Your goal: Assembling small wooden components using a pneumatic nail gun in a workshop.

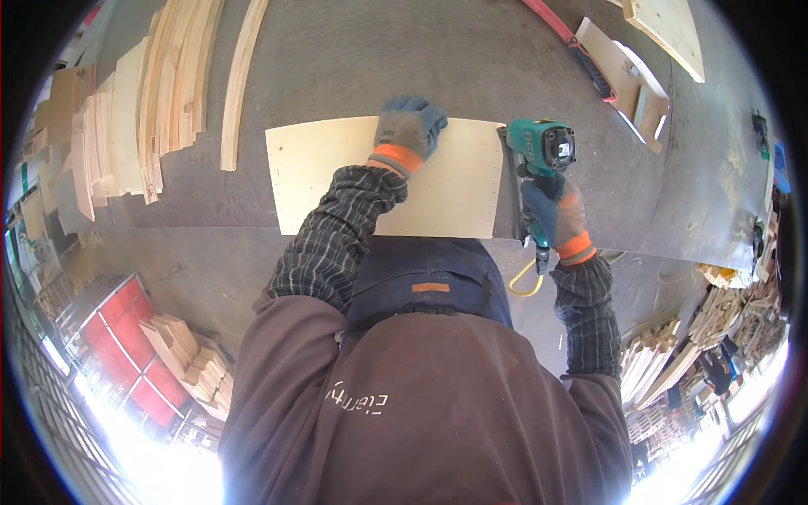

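A pale wooden panel (459, 189) lies in front of my body on the dark work table, with small marks along its right and left ends. My left hand (410, 130), in a grey-blue work glove with an orange cuff, grips the panel's far edge; its fingertips are partly hidden. In my right hand (566, 210), gloved alike, is a teal nail gun (539, 139), held by its handle at the panel's right end. I cannot tell whether its nose touches the wood. A yellow air hose (526, 292) hangs below the grip.
Long wooden boards (177, 76) are stacked at the far left, with a single strip (244, 84) beside them. A red-handled tool (581, 63) and an open wooden box piece (631, 88) lie at the far right. More wood (189, 358) stands near-left by a red panel (126, 349).
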`<action>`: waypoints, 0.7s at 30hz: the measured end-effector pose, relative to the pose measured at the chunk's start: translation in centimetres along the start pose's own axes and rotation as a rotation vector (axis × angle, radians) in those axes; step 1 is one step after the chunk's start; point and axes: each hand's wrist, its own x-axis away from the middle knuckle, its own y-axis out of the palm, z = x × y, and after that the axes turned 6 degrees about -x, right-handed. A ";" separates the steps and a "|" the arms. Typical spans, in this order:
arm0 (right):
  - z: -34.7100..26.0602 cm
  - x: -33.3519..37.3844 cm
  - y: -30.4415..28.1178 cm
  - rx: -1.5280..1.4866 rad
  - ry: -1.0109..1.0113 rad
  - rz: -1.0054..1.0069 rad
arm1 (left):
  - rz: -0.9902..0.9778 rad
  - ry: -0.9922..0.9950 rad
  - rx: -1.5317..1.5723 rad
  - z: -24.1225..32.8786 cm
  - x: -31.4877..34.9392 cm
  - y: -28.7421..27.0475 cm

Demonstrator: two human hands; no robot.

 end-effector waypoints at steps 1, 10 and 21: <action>-0.5 0.5 0.3 -0.020 0.005 0.011 | 0.000 0.000 0.008 0.0 0.1 -0.2; -3.2 4.6 2.7 0.173 -0.091 0.016 | -0.002 0.028 -0.008 -1.3 0.8 -0.1; -5.1 2.6 13.1 0.230 -0.049 -0.214 | 0.213 -0.296 -0.154 -15.1 9.1 -14.6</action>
